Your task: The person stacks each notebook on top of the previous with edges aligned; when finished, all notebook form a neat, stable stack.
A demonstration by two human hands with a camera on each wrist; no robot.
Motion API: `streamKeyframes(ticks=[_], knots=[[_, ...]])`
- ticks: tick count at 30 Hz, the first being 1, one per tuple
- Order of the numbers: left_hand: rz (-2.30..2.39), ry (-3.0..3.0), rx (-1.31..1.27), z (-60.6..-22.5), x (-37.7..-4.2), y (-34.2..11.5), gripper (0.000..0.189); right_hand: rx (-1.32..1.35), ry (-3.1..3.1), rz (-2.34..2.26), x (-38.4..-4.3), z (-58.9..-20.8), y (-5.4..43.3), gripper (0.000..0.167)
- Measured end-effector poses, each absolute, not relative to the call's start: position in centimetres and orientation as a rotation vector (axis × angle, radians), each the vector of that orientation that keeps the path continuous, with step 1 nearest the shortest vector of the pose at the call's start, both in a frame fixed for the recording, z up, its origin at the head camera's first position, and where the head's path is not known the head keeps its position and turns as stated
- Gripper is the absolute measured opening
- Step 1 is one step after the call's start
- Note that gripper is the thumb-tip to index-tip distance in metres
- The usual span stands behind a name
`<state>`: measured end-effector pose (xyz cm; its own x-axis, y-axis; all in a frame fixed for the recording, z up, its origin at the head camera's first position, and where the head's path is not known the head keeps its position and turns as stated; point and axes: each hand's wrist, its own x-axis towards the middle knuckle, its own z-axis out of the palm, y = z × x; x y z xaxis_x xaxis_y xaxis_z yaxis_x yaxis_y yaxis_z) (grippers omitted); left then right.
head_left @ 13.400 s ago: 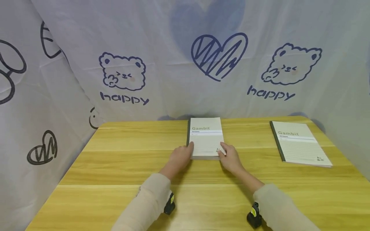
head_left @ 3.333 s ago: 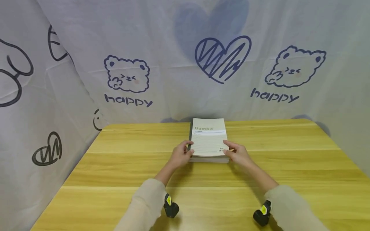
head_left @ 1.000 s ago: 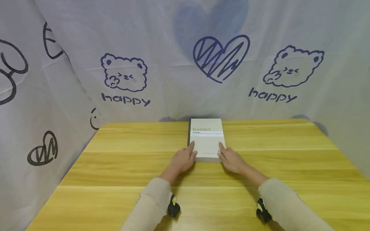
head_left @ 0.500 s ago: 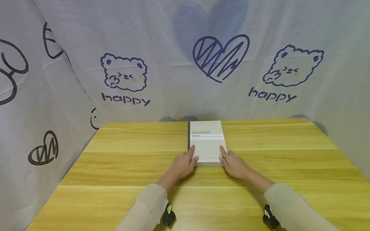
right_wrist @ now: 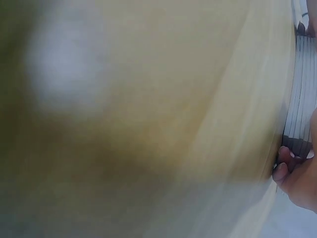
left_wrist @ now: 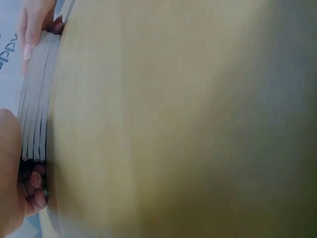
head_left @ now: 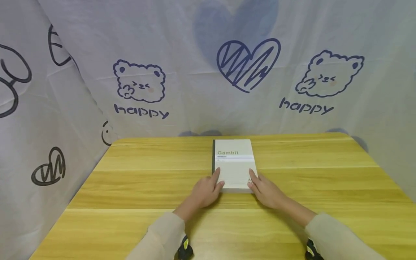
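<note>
A stack of notebooks (head_left: 234, 173) with a white "Gambit" cover on top and a dark spine strip at its left lies in the middle of the table. My left hand (head_left: 205, 190) grips its near left corner, thumb and index finger on the cover. On the opposite side, my right hand (head_left: 269, 192) holds the near right corner likewise. The left wrist view shows several layered page edges (left_wrist: 37, 99), with curled fingers (left_wrist: 37, 191) at the side of the stack. In the right wrist view, fingertips (right_wrist: 281, 171) also curl in low against the stacked notebooks (right_wrist: 302, 89).
The yellow wood-grain table (head_left: 130, 187) reaches back to a white curtain (head_left: 188, 94) printed with bears and hearts. Small black wrist cameras (head_left: 185, 248) hang below both cuffs, close over the tabletop.
A separate notebook lay at the right 13.4 s ago; by 3.3 s ago it was gone from there and both hands held a notebook atop the stack. Since then the gripped stack has slid toward me.
</note>
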<state>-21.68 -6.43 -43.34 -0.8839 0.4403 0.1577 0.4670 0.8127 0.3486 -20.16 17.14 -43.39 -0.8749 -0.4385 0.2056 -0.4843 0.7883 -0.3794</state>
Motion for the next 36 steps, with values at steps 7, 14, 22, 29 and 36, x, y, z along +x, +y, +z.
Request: streamKeyframes(ticks=[7, 14, 22, 29, 36], knots=[[-0.600, -2.894, -0.700, -43.5, -20.6, -6.3, 0.052, 0.737, -2.866, 0.653, -19.2, -43.3, 17.2, 0.051], [-0.607, -2.873, -0.669, -43.8, -19.2, -5.6, 0.051, 0.746, -2.856, 0.647, -17.7, -43.1, 17.6, 0.050], [-0.608, -2.829, -0.644, -43.8, -17.7, -5.2, 0.050, 0.741, -2.850, 0.610, -16.5, -43.1, 17.7, 0.050], [-0.614, -2.844, -0.624, -43.7, -16.8, -5.2, 0.050, 0.717, -2.876, 0.568, -15.9, -43.0, 17.4, 0.051], [-0.681, -2.895, -0.626, -43.6, -16.9, -5.4, 0.056, 0.723, -2.977, 0.469, -16.0, -42.0, 18.0, 0.051]])
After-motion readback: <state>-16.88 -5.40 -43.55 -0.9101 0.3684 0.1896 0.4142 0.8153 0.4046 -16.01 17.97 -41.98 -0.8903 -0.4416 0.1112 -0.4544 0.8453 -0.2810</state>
